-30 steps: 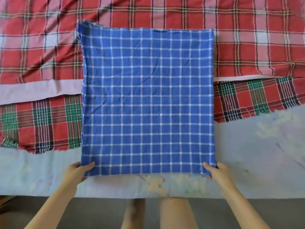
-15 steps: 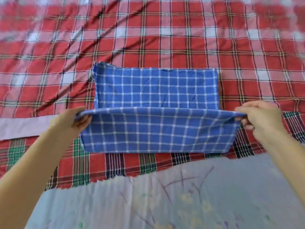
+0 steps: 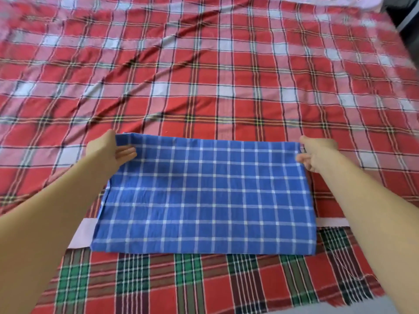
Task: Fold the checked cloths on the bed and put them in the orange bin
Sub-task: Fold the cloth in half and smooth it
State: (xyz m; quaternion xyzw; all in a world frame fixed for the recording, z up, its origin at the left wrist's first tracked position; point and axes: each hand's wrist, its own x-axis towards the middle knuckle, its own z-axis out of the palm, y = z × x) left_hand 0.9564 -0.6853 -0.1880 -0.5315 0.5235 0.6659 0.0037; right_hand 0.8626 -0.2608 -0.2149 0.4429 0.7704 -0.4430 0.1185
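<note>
- On the bed (image 3: 405, 305), atop a spread red checked cloth (image 3: 226, 87), the blue checked cloth (image 3: 204, 196) lies doubled over, its folded edge towards the person
- Left grip (image 3: 111, 151) pinches the far left corner, fingers flat on top; right grip (image 3: 314, 155) is curled round the far right corner
- Along the left side a lower layer peeks out past the top one, so the edges look poorly matched; another fold made on this could come out skewed
- Thin cloth on cloth slides easily: letting go carelessly or dragging a corner may shift the top layer or rumple the red one beneath
- A pinch that goes too deep could catch the red cloth as well and lift both
- Nearer the person a red-and-green checked cloth (image 3: 204, 279) and a lilac strip (image 3: 79, 234) lie just beside the blue one and could be snagged
- No container shows; the orange bin is out of view, so its contents cannot be told
</note>
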